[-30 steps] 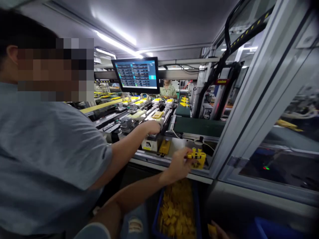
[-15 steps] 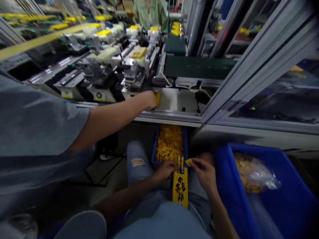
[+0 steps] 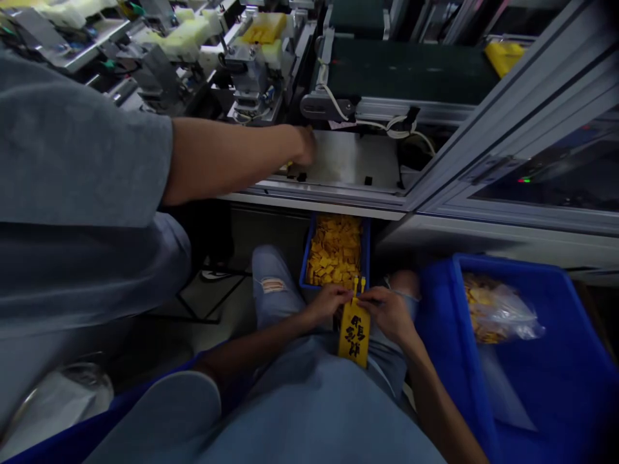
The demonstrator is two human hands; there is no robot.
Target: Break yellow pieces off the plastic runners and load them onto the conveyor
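Observation:
My left hand (image 3: 329,304) and my right hand (image 3: 389,314) meet over my lap, both gripping a yellow plastic part (image 3: 354,332) with black markings. Two small prongs stick up from its top end. The part hangs tilted down towards my thighs, and its upper end is partly hidden by my fingers. Just beyond my hands stands a small blue bin (image 3: 334,251) heaped with loose yellow pieces.
A co-worker's arm in a grey sleeve reaches to a steel plate (image 3: 351,158), the hand (image 3: 304,145) at its edge. Beyond lie a green conveyor belt (image 3: 406,71) and assembly fixtures. A large blue crate (image 3: 442,335) at right holds a bag of yellow pieces (image 3: 493,310).
The view has tilted further down. My hands have drawn together on the yellow part, and the small loose piece in my right hand no longer shows separately. The co-worker's hand has shifted along the plate.

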